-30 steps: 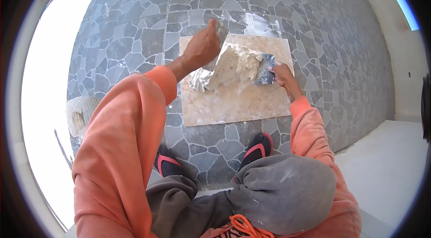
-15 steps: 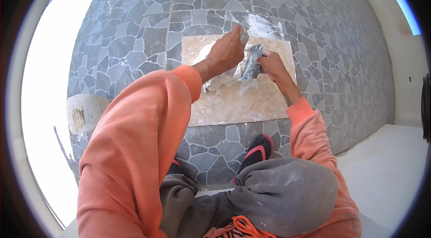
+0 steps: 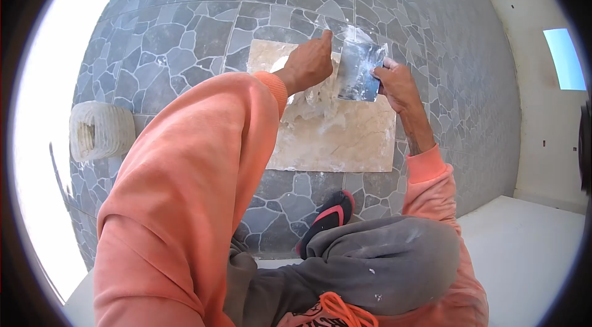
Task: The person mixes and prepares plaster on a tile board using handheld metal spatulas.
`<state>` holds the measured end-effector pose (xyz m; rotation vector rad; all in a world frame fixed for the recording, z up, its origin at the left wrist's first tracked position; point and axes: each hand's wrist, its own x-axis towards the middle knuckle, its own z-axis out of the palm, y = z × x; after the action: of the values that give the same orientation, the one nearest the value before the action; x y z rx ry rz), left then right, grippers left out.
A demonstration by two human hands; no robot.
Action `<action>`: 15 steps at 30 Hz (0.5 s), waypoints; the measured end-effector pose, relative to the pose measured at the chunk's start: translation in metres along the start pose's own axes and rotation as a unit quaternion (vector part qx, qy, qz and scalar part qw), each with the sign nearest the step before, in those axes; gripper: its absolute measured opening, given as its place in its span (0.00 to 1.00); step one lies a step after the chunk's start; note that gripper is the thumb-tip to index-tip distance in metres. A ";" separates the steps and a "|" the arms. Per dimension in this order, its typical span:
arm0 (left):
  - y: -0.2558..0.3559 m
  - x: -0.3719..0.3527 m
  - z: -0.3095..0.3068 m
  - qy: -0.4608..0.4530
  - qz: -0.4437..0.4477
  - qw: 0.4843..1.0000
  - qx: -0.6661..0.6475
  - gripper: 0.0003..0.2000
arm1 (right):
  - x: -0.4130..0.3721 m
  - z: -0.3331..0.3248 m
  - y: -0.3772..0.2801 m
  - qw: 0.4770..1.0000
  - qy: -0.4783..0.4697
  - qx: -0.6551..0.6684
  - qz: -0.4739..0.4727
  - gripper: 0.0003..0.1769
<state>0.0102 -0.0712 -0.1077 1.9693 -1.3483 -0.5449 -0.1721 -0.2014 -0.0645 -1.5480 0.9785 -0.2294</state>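
My right hand point(image 3: 399, 86) pinches the right edge of a flat metal scraper point(image 3: 359, 71), whose broad face is smeared with white paste. Closed in a fist, my left hand point(image 3: 311, 62) is just left of that blade; the second scraper it gripped a moment earlier is mostly hidden behind the fingers. Below both hands lies a beige marbled tile point(image 3: 345, 145) on the floor. White putty point(image 3: 314, 102) is spread in lumps over its upper middle and partly covered by my left hand.
Stone-patterned grey tiles point(image 3: 166, 37) cover the floor, with a white smear beyond the board-like tile. A whitish ridged block point(image 3: 102, 131) stands at left. My sandalled foot point(image 3: 330, 216) is close to the tile's near edge. A pale wall point(image 3: 549, 142) rises at right.
The scraper in my right hand has turned from a steep angle to show its broad face. My left hand has rotated, hiding its scraper. The view has shifted slightly.
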 end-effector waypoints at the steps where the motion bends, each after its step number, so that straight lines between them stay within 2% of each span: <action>1: -0.002 0.001 -0.006 0.004 0.003 1.000 -0.004 0.19 | 0.007 -0.016 0.003 1.000 0.002 -0.026 0.014 0.10; 4: -0.002 -0.007 -0.031 0.035 -0.011 0.998 -0.043 0.20 | -0.006 -0.042 0.035 0.984 0.059 -0.128 0.107 0.11; 6: 0.006 -0.017 -0.054 0.035 -0.034 0.997 -0.059 0.19 | -0.026 -0.057 0.089 0.986 0.082 -0.034 0.141 0.12; 7: 0.002 -0.019 -0.057 0.071 -0.014 0.996 -0.061 0.19 | -0.037 -0.062 0.111 0.978 0.114 -0.019 0.174 0.12; 8: -0.003 -0.021 -0.058 0.106 0.005 0.993 -0.057 0.19 | -0.047 -0.065 0.134 0.973 0.117 0.062 0.187 0.14; 9: -0.007 -0.028 -0.053 0.133 0.023 0.989 -0.055 0.20 | -0.053 -0.065 0.156 0.972 0.123 0.061 0.193 0.14; 10: -0.003 -0.034 -0.057 0.105 -0.007 0.993 -0.052 0.21 | -0.065 -0.065 0.180 0.968 0.131 0.062 0.207 0.14; 11: 0.002 -0.038 -0.062 0.077 -0.035 0.995 -0.047 0.21 | -0.071 -0.062 0.203 0.968 0.135 0.054 0.206 0.14; 13: 0.005 -0.046 -0.058 0.077 -0.045 0.996 -0.009 0.24 | -0.069 -0.041 0.235 0.971 0.139 0.043 0.190 0.14; 15: 0.011 -0.052 -0.052 0.074 -0.050 0.996 0.017 0.25 | -0.064 -0.010 0.250 0.981 0.139 0.029 0.130 0.16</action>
<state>0.0186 -0.0099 -0.0660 2.0691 -1.1797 -0.4151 -0.3299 -0.1431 -0.2606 -1.3399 1.3695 -0.2929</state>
